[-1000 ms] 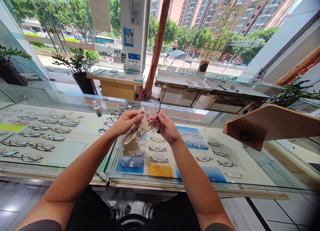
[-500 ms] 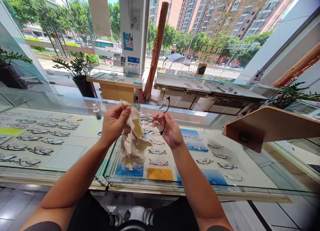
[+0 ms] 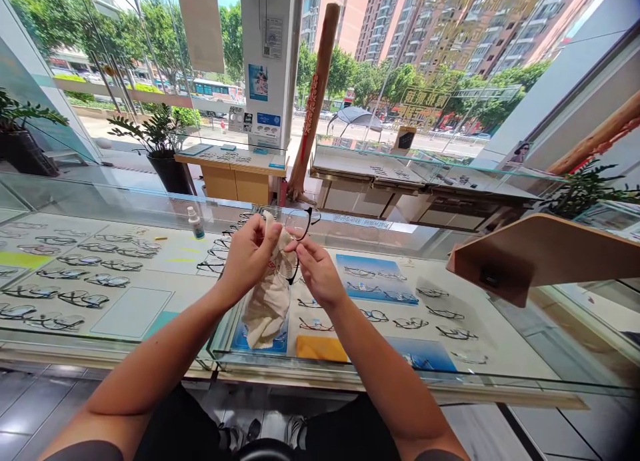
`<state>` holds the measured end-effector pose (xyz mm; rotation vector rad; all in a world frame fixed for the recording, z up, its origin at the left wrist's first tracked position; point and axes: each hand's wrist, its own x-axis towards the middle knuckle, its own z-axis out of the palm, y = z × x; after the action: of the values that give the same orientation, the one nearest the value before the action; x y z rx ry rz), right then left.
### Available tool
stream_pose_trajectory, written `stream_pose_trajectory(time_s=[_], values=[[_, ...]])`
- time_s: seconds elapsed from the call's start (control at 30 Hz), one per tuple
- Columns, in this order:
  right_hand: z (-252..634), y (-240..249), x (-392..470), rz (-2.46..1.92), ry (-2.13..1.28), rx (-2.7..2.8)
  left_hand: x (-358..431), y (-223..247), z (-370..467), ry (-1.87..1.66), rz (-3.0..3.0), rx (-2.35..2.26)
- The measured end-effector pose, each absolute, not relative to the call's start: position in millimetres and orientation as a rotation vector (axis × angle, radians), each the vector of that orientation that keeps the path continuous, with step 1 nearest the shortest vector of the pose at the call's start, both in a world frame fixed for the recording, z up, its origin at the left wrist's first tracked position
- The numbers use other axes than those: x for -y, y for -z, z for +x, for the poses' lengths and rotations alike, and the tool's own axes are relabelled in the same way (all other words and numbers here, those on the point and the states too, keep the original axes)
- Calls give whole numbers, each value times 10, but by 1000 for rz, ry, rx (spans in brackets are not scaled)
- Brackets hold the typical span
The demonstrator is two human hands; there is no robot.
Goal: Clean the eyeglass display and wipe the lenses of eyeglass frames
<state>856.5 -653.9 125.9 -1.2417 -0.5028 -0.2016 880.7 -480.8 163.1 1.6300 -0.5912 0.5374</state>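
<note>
My left hand (image 3: 251,251) pinches a cream cleaning cloth (image 3: 267,311), which hangs down in loose folds over the glass counter. In my right hand (image 3: 316,266) is a pair of eyeglasses (image 3: 306,231) with a dark frame and clear round lenses, tilted on end. My right fingertips grip it near the bridge. The two hands are close together, and the cloth meets the near side of the eyeglasses. Whether the cloth is pressed on a lens is partly hidden by my fingers.
Under me is a glass display counter (image 3: 430,371) with rows of eyeglasses inside. A small spray bottle (image 3: 195,224) stands left of my hands. A folded orange cloth (image 3: 321,348) lies near the front edge. At the right a brown wooden panel (image 3: 545,254) juts over the counter.
My right hand has moved left with the eyeglasses, and my left hand has shifted slightly right with the cloth. Eyeglasses and cloth, apart before, are now together.
</note>
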Motion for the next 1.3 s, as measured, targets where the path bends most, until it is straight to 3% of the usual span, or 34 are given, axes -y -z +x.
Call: stream_pose_trajectory(time_s=[0.5, 0.73, 1.07, 1.3], values=[[8631, -1299, 6583, -1034, 271, 259, 4889, -1681, 8715, -382, 1619, 1032], [8560, -1297, 6570, -1131, 398, 327, 5017, -1492, 8728, -114, 1604, 586], [8489, -1366, 6581, -1218, 367, 353, 5026, -1488, 8780, 338, 1319, 668], [8516, -1416, 6614, -1118, 292, 318, 5024, -1453, 8798, 380, 1185, 695]])
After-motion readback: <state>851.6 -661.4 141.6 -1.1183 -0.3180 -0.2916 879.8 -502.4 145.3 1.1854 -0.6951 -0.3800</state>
